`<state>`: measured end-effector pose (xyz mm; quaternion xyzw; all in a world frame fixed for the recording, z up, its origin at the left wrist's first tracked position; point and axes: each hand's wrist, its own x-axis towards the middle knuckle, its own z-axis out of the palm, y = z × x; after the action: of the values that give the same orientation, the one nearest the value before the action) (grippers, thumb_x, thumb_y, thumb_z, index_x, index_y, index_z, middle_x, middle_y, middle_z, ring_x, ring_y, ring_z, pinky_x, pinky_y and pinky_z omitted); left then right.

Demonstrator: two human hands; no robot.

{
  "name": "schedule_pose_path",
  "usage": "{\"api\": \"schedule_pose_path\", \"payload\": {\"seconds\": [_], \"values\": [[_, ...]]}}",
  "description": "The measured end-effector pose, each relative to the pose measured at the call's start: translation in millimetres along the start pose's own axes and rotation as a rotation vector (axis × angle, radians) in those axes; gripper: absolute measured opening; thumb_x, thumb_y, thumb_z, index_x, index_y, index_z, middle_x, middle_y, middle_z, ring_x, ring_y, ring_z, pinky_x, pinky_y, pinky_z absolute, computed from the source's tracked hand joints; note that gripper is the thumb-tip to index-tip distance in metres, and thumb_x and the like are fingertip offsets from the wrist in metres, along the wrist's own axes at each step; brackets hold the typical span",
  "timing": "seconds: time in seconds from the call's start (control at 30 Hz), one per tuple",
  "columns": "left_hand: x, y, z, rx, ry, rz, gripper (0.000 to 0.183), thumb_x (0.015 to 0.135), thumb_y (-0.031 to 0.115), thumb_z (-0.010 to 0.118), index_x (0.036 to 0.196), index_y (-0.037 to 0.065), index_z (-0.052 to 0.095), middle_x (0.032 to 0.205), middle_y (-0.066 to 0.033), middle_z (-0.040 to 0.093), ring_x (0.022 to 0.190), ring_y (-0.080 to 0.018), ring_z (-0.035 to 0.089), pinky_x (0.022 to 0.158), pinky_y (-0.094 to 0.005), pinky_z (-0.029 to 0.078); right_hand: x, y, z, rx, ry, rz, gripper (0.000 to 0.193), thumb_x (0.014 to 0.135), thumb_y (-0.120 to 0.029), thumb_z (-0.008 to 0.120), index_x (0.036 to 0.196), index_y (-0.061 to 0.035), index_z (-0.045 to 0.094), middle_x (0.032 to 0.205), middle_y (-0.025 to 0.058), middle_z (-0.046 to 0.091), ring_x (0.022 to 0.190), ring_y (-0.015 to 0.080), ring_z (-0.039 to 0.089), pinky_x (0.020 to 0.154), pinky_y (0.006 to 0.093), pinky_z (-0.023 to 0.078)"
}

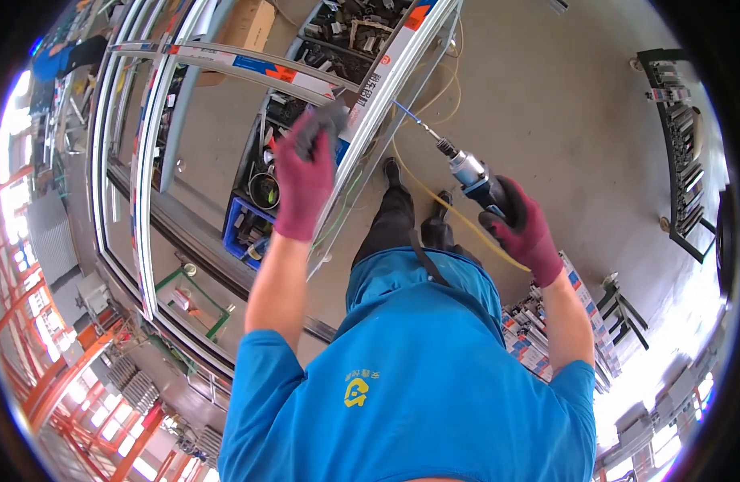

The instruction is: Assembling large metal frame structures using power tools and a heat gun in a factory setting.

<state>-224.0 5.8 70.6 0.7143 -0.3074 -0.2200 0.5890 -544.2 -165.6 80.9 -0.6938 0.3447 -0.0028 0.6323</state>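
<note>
In a maroon glove with dark fingers, my right hand (pixel 526 229) is wrapped round the black grip of a power drill (pixel 470 173) with a silver body. Its long, thin bit (pixel 418 120) has a blue front part and points up-left at the side of an aluminium frame (pixel 390 68); I cannot tell whether the tip touches. My left hand (pixel 307 173), gloved alike, is over the corner where a crossbar (pixel 249 63) meets that frame member. Its fingers are bent and pressed together; what they hold, if anything, is hidden.
A yellow hose (pixel 442 193) runs past my legs to the drill hand. Under the frame are dark parts bins (pixel 326 64) and a blue crate (pixel 240 233). A black rack of profiles (pixel 681 145) stands at right. Wrapped profiles (pixel 526 337) lie near my right elbow.
</note>
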Motion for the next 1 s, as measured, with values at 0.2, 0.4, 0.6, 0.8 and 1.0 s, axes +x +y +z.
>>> {"api": "schedule_pose_path", "payload": {"seconds": [0.2,0.4,0.6,0.8,1.0], "values": [[154,-14,4,0.739,-0.463,0.306,0.049,0.099,0.045,0.064,0.117,0.000,0.071,0.102,-0.0205,0.074,0.095,-0.0361,0.073,0.092,-0.0401,0.055,27,-4,-20,-0.254,-0.030,-0.037,0.056,0.087,-0.019,0.080,0.135,-0.0006,0.058,0.103,0.0166,0.069,0.094,0.0218,0.066,0.089,0.0352,0.052],[196,-42,42,1.228,-1.052,-0.228,0.082,0.102,0.074,0.039,0.129,0.001,0.066,0.113,-0.0243,0.072,0.105,-0.0390,0.069,0.094,-0.0431,0.052,39,5,-28,-0.337,-0.037,-0.081,0.060,0.084,-0.024,0.082,0.135,-0.0028,0.059,0.106,0.0216,0.070,0.095,0.0363,0.069,0.089,0.0407,0.054],[181,-37,46,1.041,-0.850,-0.445,0.109,0.086,0.094,0.041,0.137,-0.001,0.061,0.110,-0.0181,0.069,0.100,-0.0271,0.064,0.090,-0.0385,0.052,46,30,-31,-0.371,0.000,-0.188,0.066,0.080,-0.023,0.082,0.138,-0.0038,0.057,0.117,0.0245,0.069,0.105,0.0445,0.067,0.093,0.0466,0.054],[190,-74,21,1.056,-0.805,-0.336,0.085,0.102,0.073,0.038,0.136,-0.001,0.059,0.120,-0.0296,0.067,0.112,-0.0462,0.064,0.101,-0.0472,0.049,54,47,-28,-0.374,0.021,-0.221,0.068,0.080,-0.026,0.084,0.139,-0.0049,0.056,0.117,0.0235,0.070,0.106,0.0443,0.067,0.094,0.0467,0.055],[195,-73,30,1.096,-0.910,-0.230,0.081,0.106,0.066,0.038,0.146,-0.003,0.051,0.139,-0.0232,0.062,0.131,-0.0335,0.059,0.114,-0.0384,0.040,58,55,-24,-0.386,0.036,-0.211,0.066,0.083,-0.029,0.084,0.138,-0.0052,0.057,0.115,0.0231,0.071,0.104,0.0434,0.068,0.092,0.0459,0.056]]}}
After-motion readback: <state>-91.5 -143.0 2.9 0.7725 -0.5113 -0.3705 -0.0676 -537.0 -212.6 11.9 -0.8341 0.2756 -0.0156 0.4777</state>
